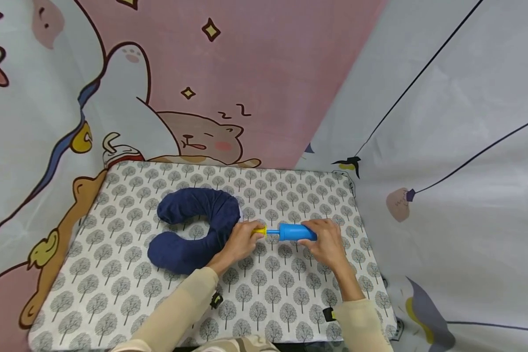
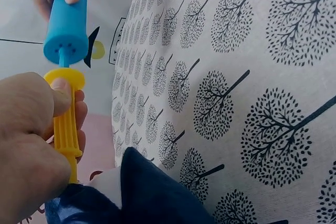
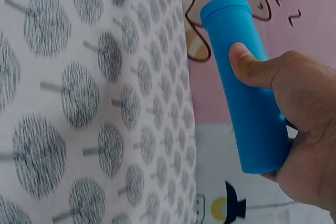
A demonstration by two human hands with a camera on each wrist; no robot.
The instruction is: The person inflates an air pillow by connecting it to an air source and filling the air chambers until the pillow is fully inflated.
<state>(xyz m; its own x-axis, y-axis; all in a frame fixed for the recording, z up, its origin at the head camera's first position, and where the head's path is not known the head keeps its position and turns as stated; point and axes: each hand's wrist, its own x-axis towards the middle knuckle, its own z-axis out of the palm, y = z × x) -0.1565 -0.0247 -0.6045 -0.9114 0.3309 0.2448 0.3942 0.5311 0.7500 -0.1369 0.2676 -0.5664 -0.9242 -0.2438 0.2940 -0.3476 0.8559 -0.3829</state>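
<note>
A hand pump with a blue barrel [image 1: 294, 232] and a yellow ridged end piece [image 2: 67, 124] lies between both hands, above the patterned cloth. My left hand [image 1: 243, 239] grips the yellow part, thumb along it, beside the outer curve of a navy U-shaped neck pillow [image 1: 222, 215]. In the left wrist view the yellow tip reaches down to the pillow's fabric; where it ends is hidden. Around the blue barrel, my right hand [image 1: 326, 240] curls with its thumb on the near side. A short length of blue rod [image 1: 273, 231] shows between barrel and yellow part.
A table [image 1: 145, 318] covered in white cloth with grey trees holds the pillow on its left half. Cartoon-printed curtains [image 1: 290, 73] hang behind the table and along both sides. A pale tag [image 2: 107, 184] shows at the pillow's edge.
</note>
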